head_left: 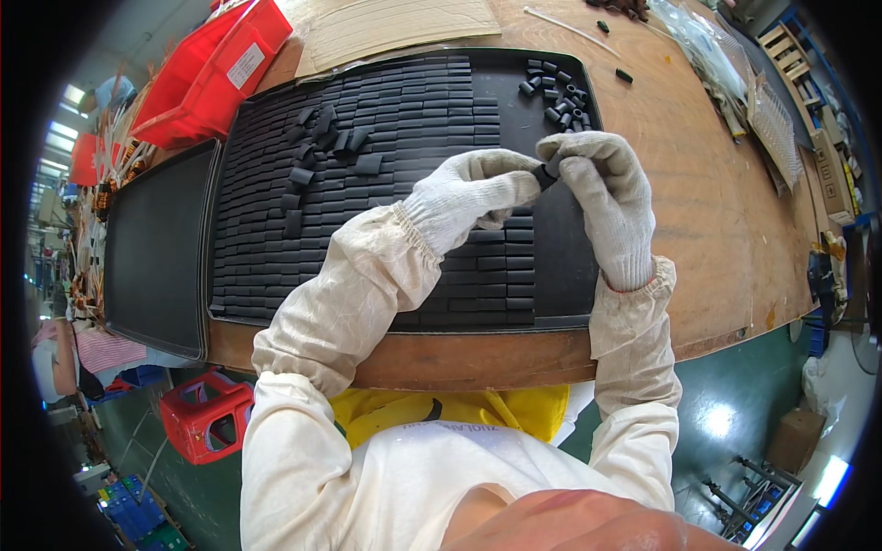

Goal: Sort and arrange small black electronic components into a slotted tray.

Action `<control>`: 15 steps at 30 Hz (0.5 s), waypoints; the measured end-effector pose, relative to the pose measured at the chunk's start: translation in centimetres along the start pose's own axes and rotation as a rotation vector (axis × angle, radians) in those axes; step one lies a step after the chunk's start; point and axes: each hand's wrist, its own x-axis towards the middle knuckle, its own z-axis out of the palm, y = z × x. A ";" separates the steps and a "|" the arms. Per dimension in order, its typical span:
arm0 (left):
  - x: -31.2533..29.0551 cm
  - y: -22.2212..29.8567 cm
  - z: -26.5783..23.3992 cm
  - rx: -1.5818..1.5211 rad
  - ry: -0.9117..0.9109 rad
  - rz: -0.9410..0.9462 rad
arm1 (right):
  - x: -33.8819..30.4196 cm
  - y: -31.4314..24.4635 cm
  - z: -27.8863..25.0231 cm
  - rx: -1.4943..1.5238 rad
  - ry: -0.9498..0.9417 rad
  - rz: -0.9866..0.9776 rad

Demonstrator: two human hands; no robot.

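My left hand and my right hand, both in white knit gloves, meet above a black tray. Between their fingertips they pinch one small black rubber piece. Under the hands the tray is filled with rows of flat black rectangular pieces. Several of these lie loose and askew on the rows at the left. A small heap of short black tube pieces sits in the tray's far right corner, just beyond my right hand.
A second black tray lies to the left. Red plastic bins stand at the far left, cardboard behind the tray, clear bags at the far right. The wooden table edge is near my body; a red stool stands below.
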 end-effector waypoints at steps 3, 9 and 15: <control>-0.1 -0.1 -0.3 -0.008 -0.032 -0.013 | -0.1 0.0 0.3 -0.012 -0.013 0.001; -0.1 0.2 -0.2 -0.068 -0.042 -0.015 | -0.3 0.2 0.3 -0.321 -0.001 -0.059; 0.2 1.0 -0.3 0.133 0.088 0.149 | 0.3 0.0 -0.4 -0.534 0.040 -0.219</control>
